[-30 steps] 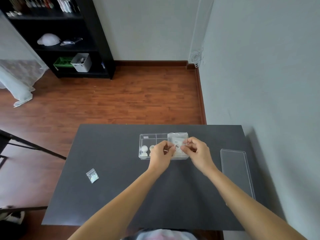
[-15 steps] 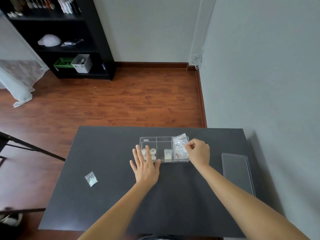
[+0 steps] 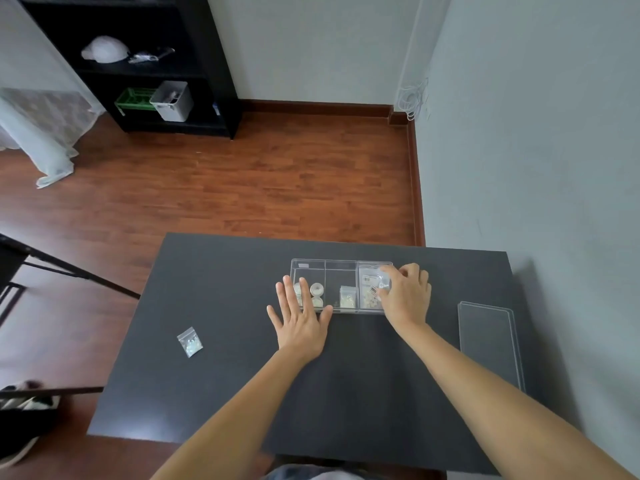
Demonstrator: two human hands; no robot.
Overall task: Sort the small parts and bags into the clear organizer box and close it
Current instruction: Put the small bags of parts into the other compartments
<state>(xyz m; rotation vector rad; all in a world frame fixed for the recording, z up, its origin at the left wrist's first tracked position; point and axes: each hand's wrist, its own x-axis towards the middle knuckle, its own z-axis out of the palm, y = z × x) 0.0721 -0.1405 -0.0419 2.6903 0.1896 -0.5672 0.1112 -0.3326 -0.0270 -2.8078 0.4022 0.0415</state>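
Note:
The clear organizer box [image 3: 341, 265] sits open on the dark table [image 3: 242, 375], split into three compartments. White round parts [image 3: 316, 291] lie in the left one, a small bag [image 3: 347, 297] in the middle one, and a clear bag with labels [image 3: 370, 285] in the right one. My right hand [image 3: 405, 294] presses down on that clear bag inside the right compartment, fingers curled over it. Flat and spread, my left hand [image 3: 299, 318] rests on the table against the box's front left edge. Another small bag [image 3: 189, 341] lies loose at the table's left.
The clear lid [image 3: 488, 341] lies flat near the table's right edge, next to the grey wall. A black shelf unit [image 3: 138, 64] stands across the wooden floor. A dark stand leg [image 3: 69, 268] reaches in from the left.
My left hand let go of the labelled bag and came to rest flat by the box. My right hand lowered the bag into the right compartment.

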